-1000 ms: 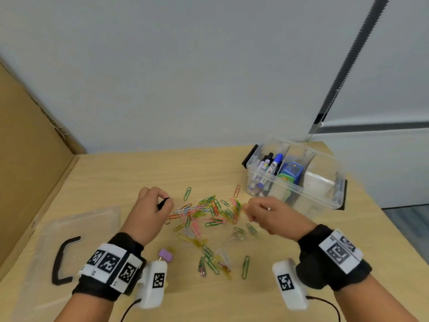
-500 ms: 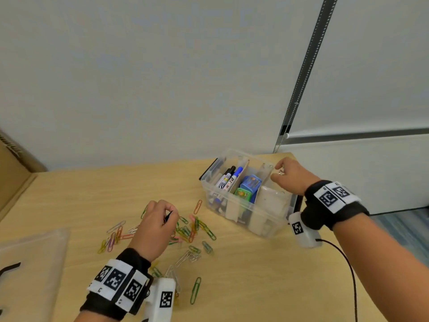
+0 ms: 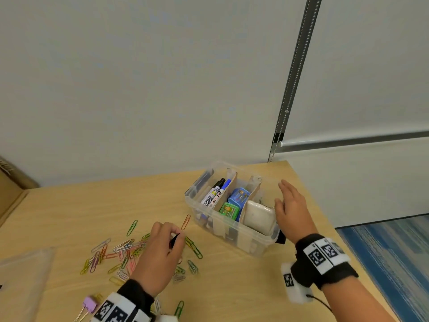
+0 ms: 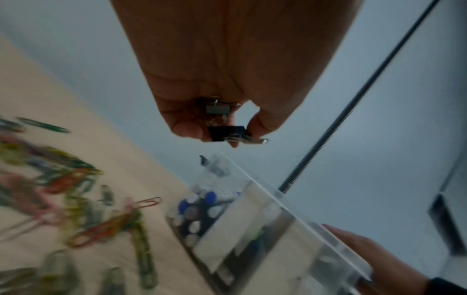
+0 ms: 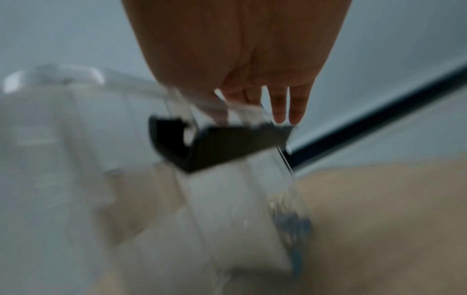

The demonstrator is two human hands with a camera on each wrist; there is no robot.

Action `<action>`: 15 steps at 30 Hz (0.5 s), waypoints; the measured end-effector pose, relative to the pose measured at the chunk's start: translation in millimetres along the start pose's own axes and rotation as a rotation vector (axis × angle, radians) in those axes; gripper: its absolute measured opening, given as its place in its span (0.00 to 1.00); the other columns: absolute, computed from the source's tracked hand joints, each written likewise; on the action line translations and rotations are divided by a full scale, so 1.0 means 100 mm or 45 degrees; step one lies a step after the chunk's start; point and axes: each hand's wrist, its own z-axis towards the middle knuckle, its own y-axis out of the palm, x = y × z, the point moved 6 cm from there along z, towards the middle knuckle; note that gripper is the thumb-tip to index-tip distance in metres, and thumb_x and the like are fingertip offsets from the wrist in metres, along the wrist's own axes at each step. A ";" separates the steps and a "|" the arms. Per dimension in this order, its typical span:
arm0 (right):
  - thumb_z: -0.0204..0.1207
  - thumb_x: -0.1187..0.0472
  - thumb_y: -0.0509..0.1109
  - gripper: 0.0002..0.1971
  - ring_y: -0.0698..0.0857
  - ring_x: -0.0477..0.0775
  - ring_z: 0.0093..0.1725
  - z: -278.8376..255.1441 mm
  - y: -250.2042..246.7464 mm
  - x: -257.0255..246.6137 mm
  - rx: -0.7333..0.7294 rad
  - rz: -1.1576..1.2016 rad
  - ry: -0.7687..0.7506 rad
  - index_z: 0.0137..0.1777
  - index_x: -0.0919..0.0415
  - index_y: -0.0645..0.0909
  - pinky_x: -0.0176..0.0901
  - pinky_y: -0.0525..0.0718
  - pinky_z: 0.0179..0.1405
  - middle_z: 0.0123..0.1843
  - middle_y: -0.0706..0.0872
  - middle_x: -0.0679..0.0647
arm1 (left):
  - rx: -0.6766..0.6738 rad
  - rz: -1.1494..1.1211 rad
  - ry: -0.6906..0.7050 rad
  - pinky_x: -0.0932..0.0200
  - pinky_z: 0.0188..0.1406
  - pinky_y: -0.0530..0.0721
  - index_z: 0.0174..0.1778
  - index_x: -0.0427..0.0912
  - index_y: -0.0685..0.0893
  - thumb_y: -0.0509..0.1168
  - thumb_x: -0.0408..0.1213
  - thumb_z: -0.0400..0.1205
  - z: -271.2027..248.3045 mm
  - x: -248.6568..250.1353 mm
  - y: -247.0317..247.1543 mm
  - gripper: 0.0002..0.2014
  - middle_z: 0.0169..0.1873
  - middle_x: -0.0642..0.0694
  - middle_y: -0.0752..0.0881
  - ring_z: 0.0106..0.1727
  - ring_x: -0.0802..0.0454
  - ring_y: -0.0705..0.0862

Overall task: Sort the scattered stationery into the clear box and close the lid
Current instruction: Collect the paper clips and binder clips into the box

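The clear box (image 3: 253, 238) stands at the table's right with markers (image 3: 216, 191), small blue and green cases (image 3: 234, 203) and a white pouch (image 3: 257, 214) in its compartments. My right hand (image 3: 290, 205) rests with straight fingers against the box's right end, by its black latch (image 5: 217, 145). My left hand (image 3: 162, 254) hovers over the coloured paper clips (image 3: 120, 254), fingers curled, pinching small black binder clips (image 4: 227, 131). The box's far side also shows in the left wrist view (image 4: 252, 225). The clear lid (image 3: 21, 282) lies at the far left.
A purple binder clip (image 3: 89, 303) and a green paper clip (image 3: 179, 309) lie near my left wrist. An orange paper clip (image 3: 185, 221) lies by the box. A cardboard panel (image 3: 9, 189) stands at the left. The table's right edge runs close behind the box.
My right hand went from the clip pile to the box, reached over its right compartment, then opened flat against the box's right end. My left hand kept its clips.
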 end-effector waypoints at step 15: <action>0.86 0.62 0.50 0.25 0.53 0.35 0.79 -0.08 0.18 0.09 0.042 0.381 -0.018 0.83 0.59 0.54 0.31 0.51 0.76 0.85 0.53 0.48 | -0.441 0.837 0.486 0.45 0.62 0.73 0.65 0.35 0.72 0.54 0.43 0.87 1.28 1.71 1.29 0.17 0.65 0.39 0.68 0.66 0.42 0.70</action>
